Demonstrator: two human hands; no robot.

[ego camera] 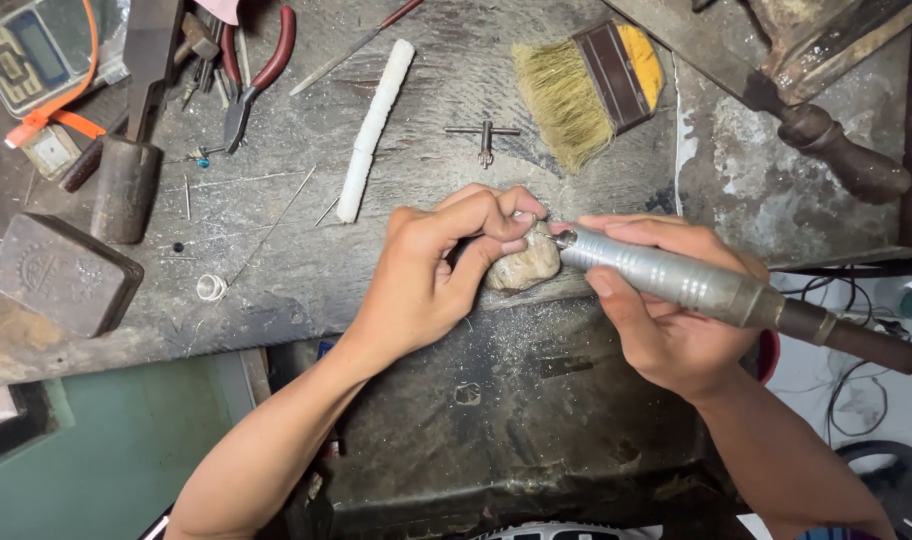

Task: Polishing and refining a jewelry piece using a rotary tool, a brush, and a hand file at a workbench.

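Silvery rotary handpiece gripped in the right hand meets a small piece, barely visible, pinched by the left hand on the worn peg mid-frame, grinding underway, dust littering the tabletop.

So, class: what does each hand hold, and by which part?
The right hand grips a rotary tool handpiece around its metal barrel. The left hand pinches something small against the bench peg; it is hidden.

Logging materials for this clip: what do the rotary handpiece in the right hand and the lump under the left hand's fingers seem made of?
Grey ribbed rotary handpiece: likely brushed metal, matte sheen. Beige rounded lump: perhaps worn wood or stone; rough, dusty, uncertain.
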